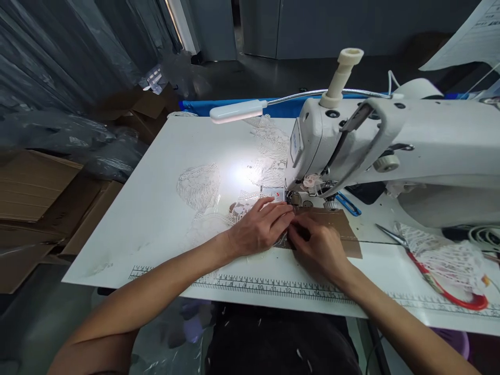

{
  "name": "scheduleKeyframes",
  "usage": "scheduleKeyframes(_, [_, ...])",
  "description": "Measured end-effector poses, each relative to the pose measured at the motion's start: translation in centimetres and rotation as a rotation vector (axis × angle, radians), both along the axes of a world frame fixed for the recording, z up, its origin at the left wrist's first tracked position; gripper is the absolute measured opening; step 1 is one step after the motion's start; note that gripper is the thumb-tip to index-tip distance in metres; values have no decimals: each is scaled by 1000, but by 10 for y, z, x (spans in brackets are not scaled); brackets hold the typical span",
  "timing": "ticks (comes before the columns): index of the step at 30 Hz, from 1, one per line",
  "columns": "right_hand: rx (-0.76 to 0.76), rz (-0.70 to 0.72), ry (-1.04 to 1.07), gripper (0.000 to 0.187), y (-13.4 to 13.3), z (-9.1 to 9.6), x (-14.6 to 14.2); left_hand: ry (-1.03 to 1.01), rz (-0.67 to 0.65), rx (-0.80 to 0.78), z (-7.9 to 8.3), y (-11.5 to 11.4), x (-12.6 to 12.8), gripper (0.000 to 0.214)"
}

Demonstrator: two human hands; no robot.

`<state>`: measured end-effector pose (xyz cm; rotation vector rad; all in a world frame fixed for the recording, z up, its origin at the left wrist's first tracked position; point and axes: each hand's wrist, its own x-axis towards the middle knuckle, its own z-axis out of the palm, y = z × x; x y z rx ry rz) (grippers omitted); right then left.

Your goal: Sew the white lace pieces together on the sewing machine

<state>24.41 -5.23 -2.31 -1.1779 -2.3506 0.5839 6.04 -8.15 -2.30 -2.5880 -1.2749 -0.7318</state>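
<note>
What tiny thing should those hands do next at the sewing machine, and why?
Probably the left hand should gently smooth the white lace beside it. That lace lies close to the sewing machine's needle area, and the right hand's fingertips meet the left's just in front. I can't tell exactly what they pinch.

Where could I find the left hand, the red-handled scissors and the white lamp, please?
Left hand (261, 226): head view, on the back of the hand.
Red-handled scissors (419, 267): head view, on the red handle.
White lamp (237, 111): head view, on its long head.
</note>
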Motion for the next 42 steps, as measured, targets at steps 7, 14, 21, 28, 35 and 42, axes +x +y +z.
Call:
scheduleKeyframes(7, [-24,352,-73,26,33,18,17,-20,-74,-161,-1,7,-13,17])
scheduleKeyframes(14, [-45,127,29,28,46,0,21,-77,-70,-141,-2,10,-19,14])
scheduleKeyframes(21, [74,214,-54,37,41,-6,20,-66,-57,-44,-2,11,-19,10])
scheduleKeyframes(28, [167,288,-123,38,44,-13,19,-58,-77,-6,-3,13,-19,9])
scheduleKeyframes(35, [284,278,-123,38,36,-11,13,-59,-80,-25,-5,14,-19,11])
scheduleKeyframes(42, [6,128,45,38,39,-6,25,-55,-113,-3,-9,15,-20,12])
